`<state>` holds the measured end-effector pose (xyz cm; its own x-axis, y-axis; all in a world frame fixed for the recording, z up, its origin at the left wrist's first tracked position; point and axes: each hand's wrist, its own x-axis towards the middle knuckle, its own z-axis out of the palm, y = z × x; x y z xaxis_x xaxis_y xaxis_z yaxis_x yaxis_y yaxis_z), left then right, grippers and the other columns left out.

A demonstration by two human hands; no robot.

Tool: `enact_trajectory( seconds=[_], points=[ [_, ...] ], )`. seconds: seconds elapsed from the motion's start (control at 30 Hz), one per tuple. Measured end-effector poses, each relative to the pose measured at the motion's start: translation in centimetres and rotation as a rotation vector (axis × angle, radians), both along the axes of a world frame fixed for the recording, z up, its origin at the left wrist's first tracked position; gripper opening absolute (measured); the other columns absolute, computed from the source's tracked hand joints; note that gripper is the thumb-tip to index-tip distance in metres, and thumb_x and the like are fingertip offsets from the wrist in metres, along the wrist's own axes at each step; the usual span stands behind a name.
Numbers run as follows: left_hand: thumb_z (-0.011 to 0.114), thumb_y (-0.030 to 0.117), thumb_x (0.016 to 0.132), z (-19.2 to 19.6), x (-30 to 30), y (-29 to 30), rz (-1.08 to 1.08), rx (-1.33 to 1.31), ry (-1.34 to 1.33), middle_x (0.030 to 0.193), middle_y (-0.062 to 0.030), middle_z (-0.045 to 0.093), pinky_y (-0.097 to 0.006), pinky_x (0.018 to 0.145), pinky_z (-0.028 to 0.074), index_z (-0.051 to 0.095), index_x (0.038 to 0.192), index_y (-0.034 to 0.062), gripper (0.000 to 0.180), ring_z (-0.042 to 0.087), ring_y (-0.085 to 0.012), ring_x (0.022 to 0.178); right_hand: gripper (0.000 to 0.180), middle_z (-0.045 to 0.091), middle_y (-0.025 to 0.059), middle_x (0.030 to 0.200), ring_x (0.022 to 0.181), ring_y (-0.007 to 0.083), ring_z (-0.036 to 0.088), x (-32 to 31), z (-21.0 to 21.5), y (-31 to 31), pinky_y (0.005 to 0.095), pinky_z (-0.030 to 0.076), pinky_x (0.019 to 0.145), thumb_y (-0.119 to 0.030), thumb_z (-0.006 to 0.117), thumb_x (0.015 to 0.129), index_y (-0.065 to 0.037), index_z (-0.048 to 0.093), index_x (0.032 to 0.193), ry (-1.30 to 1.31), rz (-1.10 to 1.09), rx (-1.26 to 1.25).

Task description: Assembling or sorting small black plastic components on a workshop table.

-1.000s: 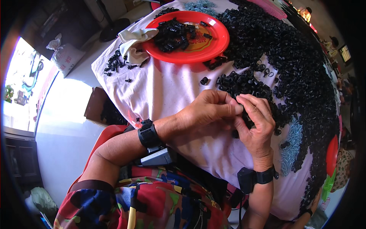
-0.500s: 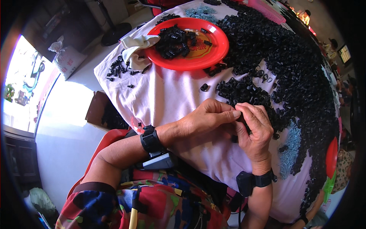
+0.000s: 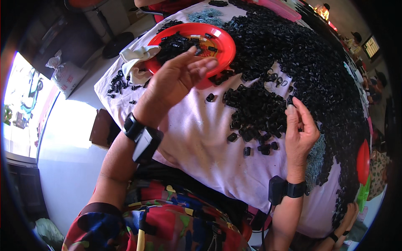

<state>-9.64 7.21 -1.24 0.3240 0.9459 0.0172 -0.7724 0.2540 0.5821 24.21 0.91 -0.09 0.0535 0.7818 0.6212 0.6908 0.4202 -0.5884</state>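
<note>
My left hand (image 3: 173,81) is over the near rim of a red plate (image 3: 228,46), fingers stretched out and apart, nothing visibly gripped. Small black plastic parts (image 3: 173,44) are heaped in that plate. On the right, my right hand (image 3: 302,131) is closed in a pinch, thumb against forefinger, on a small black plastic part (image 3: 289,99). Between my hands lies a loose pile of black ring-like pieces (image 3: 253,106), with several stray ones nearer me. A far bigger spread of black parts (image 3: 326,79) covers the right and back of the table.
A white cloth (image 3: 136,62) hangs over the plate's left rim, beside scattered black pieces (image 3: 119,83). Pale blue small items (image 3: 316,161) lie right of my right hand. At far right are a red dish (image 3: 363,161) and another person's hands (image 3: 349,215). A cardboard box (image 3: 101,127) stands left.
My hands, together over the pile before, are now apart. The left has swung up and left to the red plate and opened; the right has moved right and slightly back.
</note>
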Motion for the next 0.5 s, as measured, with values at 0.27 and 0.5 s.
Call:
enact_trajectory(
  seconds=[0.27, 0.5],
  points=[
    [0.061, 0.029, 0.107, 1.5, 4.7, -4.2, -0.035, 0.104, 0.665, 0.113, -0.0062, 0.075, -0.023, 0.077, 0.053, 0.067, 0.129, 0.0038, 0.034, 0.073, -0.0125, 0.098, 0.017, 0.068, 0.0072, 0.062, 0.057, 0.0092, 0.063, 3.5, 2.7, -0.2, 0.0331, 0.045, 0.051, -0.012, 0.071, 0.092, 0.002, 0.074, 0.084, -0.225, -0.129, -0.185],
    [0.076, 0.012, 0.092, -1.0, 8.5, -7.3, -0.015, 0.897, 1.245, 0.098, -0.0093, 0.068, -0.033, 0.075, 0.054, 0.075, 0.119, 0.0027, 0.029, 0.067, -0.0207, 0.088, 0.019, 0.067, 0.0082, 0.059, 0.055, 0.0089, 0.06, 6.0, 3.6, -1.6, 0.0304, 0.047, 0.055, -0.013, 0.074, 0.086, 0.004, 0.075, 0.08, -0.158, -0.053, -0.734]
  ],
)
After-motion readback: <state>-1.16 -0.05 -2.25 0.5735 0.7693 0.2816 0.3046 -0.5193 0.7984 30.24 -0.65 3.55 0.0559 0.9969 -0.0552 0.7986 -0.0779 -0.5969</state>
